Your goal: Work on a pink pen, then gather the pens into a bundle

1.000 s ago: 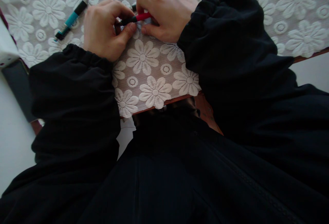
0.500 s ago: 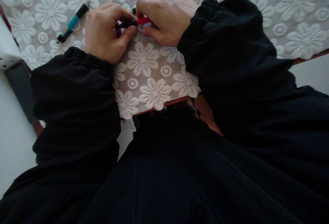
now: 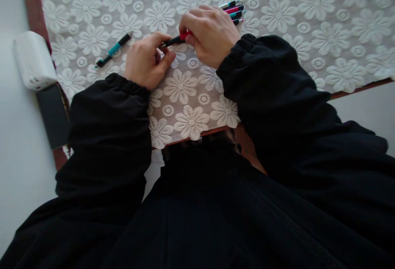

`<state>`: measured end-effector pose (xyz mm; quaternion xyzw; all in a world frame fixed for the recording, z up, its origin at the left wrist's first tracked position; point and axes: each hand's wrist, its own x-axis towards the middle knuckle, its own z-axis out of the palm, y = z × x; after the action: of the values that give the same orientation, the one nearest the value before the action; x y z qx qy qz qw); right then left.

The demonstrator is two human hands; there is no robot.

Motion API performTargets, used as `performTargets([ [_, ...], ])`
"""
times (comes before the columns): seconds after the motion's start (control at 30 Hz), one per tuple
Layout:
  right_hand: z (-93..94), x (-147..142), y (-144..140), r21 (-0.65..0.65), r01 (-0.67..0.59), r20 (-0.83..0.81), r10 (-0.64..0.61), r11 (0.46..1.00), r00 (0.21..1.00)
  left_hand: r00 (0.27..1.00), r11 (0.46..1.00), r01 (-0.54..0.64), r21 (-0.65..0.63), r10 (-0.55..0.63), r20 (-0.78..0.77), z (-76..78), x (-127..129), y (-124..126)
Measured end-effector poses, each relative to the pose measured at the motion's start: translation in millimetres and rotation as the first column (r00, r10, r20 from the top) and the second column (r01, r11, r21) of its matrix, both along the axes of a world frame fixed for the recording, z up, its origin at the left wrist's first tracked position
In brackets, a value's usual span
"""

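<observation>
Head view: left hand (image 3: 145,65) and right hand (image 3: 210,34) still pinch the red pen (image 3: 177,39), unchanged, near the bench (image 3: 308,26) front edge.

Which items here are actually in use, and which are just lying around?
In use: red-and-black pen, held between left hand and right hand.

Lying about: teal-and-black pen; cluster of coloured pens; white box; dark flat slab.

A wooden table (image 3: 32,10) under a white lace cloth (image 3: 308,22) patterned with daisies, its brown edge showing at nine o'clock and along the near side. On the cloth, a teal and black pen (image 3: 112,49) lies alone at ten o'clock. At twelve o'clock sits a small bunch of pens (image 3: 235,10), pink and teal, side by side.
</observation>
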<state>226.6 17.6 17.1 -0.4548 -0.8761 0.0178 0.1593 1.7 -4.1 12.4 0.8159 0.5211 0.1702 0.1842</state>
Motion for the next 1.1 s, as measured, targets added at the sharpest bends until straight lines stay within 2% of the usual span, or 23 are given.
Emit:
performTargets([
  [0.13,1.7,9,6,0.074,0.069,0.019,-0.07,0.995,0.997,1.0,1.0,-0.018,-0.012,0.018,0.002,-5.3,-1,0],
  [0.3,-4.0,15,16,0.115,0.131,-0.035,-0.128,0.985,0.991,1.0,1.0,-0.017,-0.023,0.017,0.014,-2.6,0,-2],
  [0.37,-10.2,16,21,0.101,0.177,-0.037,-0.174,0.979,0.984,0.999,1.0,0.01,0.015,-0.01,0.042,-2.0,1,-3],
  [0.47,-15.8,16,26,0.005,0.232,0.007,-0.232,0.973,0.973,0.999,0.998,0.01,0.069,-0.014,0.046,-4.0,1,-3],
  [0.6,-10.2,16,20,-0.092,0.161,0.073,-0.155,0.983,0.985,0.999,0.997,0.003,0.071,-0.006,0.038,-8.2,0,0],
  [0.67,-8.4,15,16,-0.122,0.164,0.074,-0.156,0.979,0.985,0.999,0.998,0.005,0.064,-0.008,0.05,-9.6,-1,1],
  [0.8,-14.7,14,16,-0.182,0.132,0.08,-0.119,0.974,0.99,0.998,0.999,0.014,0.051,-0.017,0.061,-11.2,-2,2],
  [0.93,-17.4,16,18,-0.203,0.108,0.092,-0.091,0.973,0.992,0.996,0.997,0.04,0.07,-0.045,0.072,-13.0,-3,3],
  [1.1,-6.3,21,18,-0.173,0.085,0.113,-0.066,0.981,0.991,0.995,0.99,0.048,0.135,-0.059,0.077,-14.4,-3,5],
])
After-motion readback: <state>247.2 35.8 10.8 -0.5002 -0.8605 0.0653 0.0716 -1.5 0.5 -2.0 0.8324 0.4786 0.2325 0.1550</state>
